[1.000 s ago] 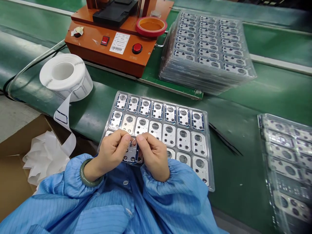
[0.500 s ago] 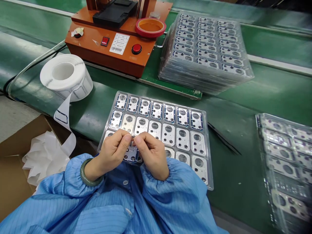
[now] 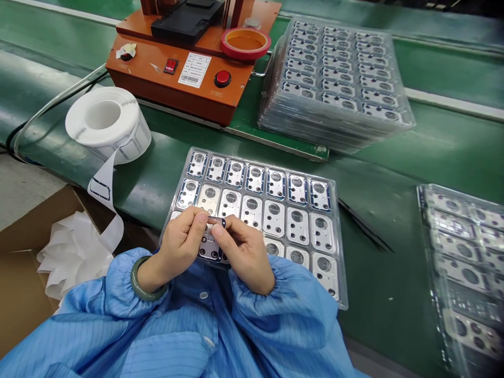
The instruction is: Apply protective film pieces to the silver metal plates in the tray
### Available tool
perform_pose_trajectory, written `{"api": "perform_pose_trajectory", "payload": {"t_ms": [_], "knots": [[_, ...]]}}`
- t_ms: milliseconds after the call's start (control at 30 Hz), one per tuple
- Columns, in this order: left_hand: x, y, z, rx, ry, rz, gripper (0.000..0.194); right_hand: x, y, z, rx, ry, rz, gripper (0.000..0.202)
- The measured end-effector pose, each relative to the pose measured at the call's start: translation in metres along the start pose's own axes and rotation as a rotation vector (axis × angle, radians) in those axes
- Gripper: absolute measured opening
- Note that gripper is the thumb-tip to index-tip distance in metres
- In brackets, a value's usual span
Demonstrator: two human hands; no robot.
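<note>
Between my two hands is a small silver metal plate (image 3: 210, 248) with a dark blue edge and round holes. My left hand (image 3: 184, 236) pinches its left side between thumb and fingers. On its upper right edge lie the thumb and bent fingers of my right hand (image 3: 246, 252). Both hands are above the near part of a clear plastic tray (image 3: 342, 262), which holds rows of similar plates. Plates in the tray's far row show blue edging; several nearer ones are plain silver. My hands and sleeves hide part of the near rows.
Black tweezers (image 3: 364, 224) lie right of the tray. A white label roll (image 3: 108, 123) trails its strip toward a cardboard box (image 3: 23, 283) of crumpled backing paper. Behind stand an orange machine (image 3: 169, 89) and a tall stack of filled trays (image 3: 334, 105). Another tray (image 3: 464, 262) lies far right.
My right thumb and fingers have shifted slightly along the plate's top edge, and more of the plate shows between my hands. The whole view has moved a little.
</note>
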State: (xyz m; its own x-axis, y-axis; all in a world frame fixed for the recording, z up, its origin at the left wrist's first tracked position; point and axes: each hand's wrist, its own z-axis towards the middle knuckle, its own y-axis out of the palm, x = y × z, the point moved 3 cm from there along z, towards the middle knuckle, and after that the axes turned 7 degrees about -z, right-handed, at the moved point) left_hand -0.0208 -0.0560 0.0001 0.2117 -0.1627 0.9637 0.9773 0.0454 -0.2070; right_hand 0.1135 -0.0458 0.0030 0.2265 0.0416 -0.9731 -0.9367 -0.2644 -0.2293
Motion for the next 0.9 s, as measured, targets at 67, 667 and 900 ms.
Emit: {"api": "perform_pose_trajectory", "payload": {"t_ms": [67,667,900], "knots": [[-0.001,-0.001,0.000,0.007,-0.016,-0.050,0.024,0.000,0.001,0.000,0.015,-0.006,-0.008,0.026],[0.009,-0.011,0.007,-0.040,-0.137,-0.189,0.009,0.001,0.006,0.000,-0.001,-0.074,-0.213,0.024],[0.016,-0.019,0.010,-0.098,-0.194,-0.190,0.010,-0.002,0.006,0.000,-0.012,-0.064,-0.199,0.024]]}}
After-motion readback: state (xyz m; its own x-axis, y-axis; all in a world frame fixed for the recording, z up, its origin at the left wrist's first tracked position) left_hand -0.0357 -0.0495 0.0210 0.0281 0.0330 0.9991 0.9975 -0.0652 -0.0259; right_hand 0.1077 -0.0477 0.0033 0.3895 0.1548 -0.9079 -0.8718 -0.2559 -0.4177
